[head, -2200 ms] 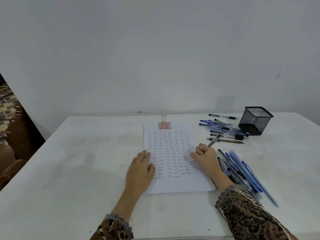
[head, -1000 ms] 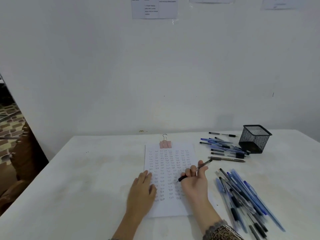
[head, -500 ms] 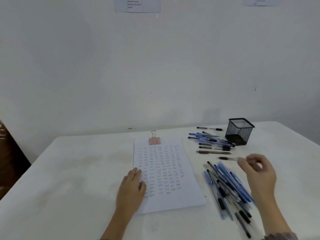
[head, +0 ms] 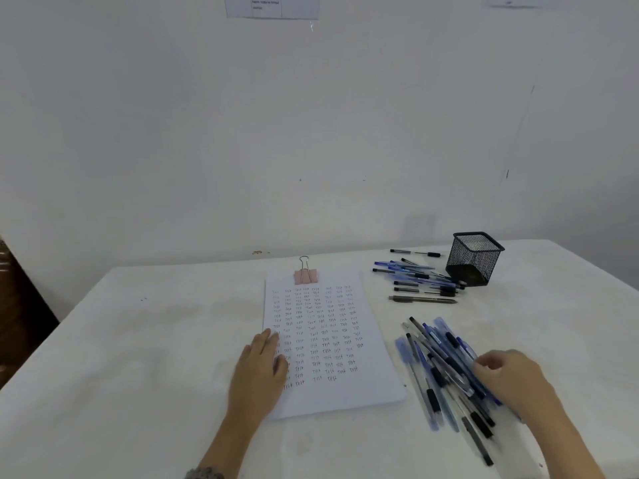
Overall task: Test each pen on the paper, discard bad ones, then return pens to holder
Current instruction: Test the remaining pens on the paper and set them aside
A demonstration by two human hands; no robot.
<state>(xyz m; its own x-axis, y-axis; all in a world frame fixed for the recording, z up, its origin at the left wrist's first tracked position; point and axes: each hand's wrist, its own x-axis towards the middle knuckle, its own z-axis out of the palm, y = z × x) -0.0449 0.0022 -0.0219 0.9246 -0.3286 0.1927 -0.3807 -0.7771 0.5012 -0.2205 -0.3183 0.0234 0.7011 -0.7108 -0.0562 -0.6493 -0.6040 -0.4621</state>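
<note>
my L hand (head: 257, 371) flat on paper (head: 363, 392). R hand (head: 511, 378) on near pen pile (head: 439, 361), fingers curled, can't tell if gripping. holder (head: 473, 259) upright, 2nd pile (head: 418, 276) beside it.

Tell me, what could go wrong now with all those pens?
The right hand reaches into the near pile of pens, which lie crossed, so pulling one out might scatter others. A second pile of pens lies by the holder; a pen set down in the wrong pile could get mixed up. The paper is nearly filled with writing, so new marks may be hard to spot.
</note>
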